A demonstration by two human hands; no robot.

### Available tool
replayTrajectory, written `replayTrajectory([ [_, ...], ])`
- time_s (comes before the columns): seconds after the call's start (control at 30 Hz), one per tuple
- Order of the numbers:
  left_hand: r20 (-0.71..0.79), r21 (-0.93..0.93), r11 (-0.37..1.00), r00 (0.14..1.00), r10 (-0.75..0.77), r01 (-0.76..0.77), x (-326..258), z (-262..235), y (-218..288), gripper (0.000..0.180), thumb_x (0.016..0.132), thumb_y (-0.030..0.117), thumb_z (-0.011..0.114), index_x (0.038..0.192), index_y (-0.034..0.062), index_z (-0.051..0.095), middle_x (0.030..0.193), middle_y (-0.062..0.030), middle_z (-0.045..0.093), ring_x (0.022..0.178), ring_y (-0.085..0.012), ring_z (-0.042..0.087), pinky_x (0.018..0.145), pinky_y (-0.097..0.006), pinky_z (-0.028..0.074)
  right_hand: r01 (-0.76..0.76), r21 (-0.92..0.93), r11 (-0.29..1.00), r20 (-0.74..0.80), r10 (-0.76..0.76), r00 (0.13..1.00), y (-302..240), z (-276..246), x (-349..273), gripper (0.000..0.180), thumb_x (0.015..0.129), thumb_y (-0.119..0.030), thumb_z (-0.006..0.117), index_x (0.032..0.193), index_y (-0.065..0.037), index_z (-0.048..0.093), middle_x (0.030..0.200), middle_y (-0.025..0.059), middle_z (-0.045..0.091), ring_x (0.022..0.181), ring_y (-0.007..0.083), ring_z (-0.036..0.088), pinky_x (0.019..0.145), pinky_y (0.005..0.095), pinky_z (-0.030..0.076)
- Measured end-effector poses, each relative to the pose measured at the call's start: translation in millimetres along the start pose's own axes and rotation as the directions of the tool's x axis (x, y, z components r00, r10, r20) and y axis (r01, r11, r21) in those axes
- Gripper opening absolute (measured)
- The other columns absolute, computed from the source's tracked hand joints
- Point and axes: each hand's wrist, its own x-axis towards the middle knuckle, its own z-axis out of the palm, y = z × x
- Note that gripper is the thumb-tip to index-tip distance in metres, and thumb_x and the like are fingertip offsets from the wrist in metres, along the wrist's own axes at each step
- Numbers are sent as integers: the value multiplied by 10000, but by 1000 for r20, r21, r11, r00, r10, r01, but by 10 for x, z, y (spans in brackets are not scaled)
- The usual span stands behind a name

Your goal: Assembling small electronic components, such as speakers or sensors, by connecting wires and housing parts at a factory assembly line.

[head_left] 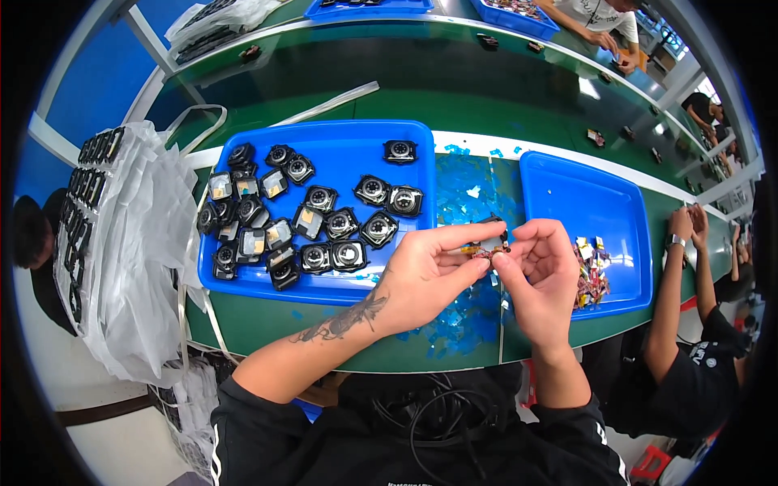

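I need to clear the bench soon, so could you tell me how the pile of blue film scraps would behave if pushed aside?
The blue film scraps look thin and flat, so probably very light and floppy. They lie scattered loosely on the green bench, so a push would likely spread them, not move them together. Their glossy look suggests some may cling.

An electronics assembly workshop: a long green worktop (454, 89), blue trays (348, 154) of small black parts (324, 227), co-workers (697, 356) seated alongside.
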Motion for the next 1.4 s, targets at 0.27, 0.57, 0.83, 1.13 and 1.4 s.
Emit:
replayTrajectory([
  [0.27,-27,-67,996,997,65,-67,-5,22,-6,432,889,-40,595,1316,4,545,1236,-124,610,1068,-157,625,898,-263,532,13,52,999,-50,-10,999,26,44,5,310,837,77,669,1069,-10,482,877,30,567,783,65,577,686,183,478],
  [0.57,-57,-49,997,997,60,-62,12,39,-41,438,887,-77,587,1317,-19,523,1184,-145,624,1100,-185,614,906,-293,551,-40,-44,998,16,40,999,14,-20,41,387,822,63,683,1135,-21,472,876,17,557,774,37,539,647,173,456],
  [0.83,-54,162,982,993,102,-92,7,83,-68,612,899,-52,580,1449,52,332,1208,-175,619,1108,-189,616,906,-290,522,50,-294,955,56,-35,998,-25,-26,37,461,825,57,658,1244,-27,486,916,43,597,821,93,591,710,217,515],
  [1.13,48,951,-306,949,313,53,-59,-1093,111,536,769,-103,507,1285,34,557,1359,-193,522,1292,-334,463,1140,-429,292,-138,-558,818,-197,31,980,615,-182,2440,537,594,-211,873,1029,-23,620,961,190,665,948,358,648,833,405,522],
  [1.4,-64,996,-56,981,183,76,-31,-850,198,499,743,151,742,1201,12,600,1210,-175,609,1165,-330,543,1015,-404,432,-60,-841,537,-15,88,996,637,-427,2434,507,624,-385,818,974,-38,701,948,196,687,905,347,669,795,439,538],
])
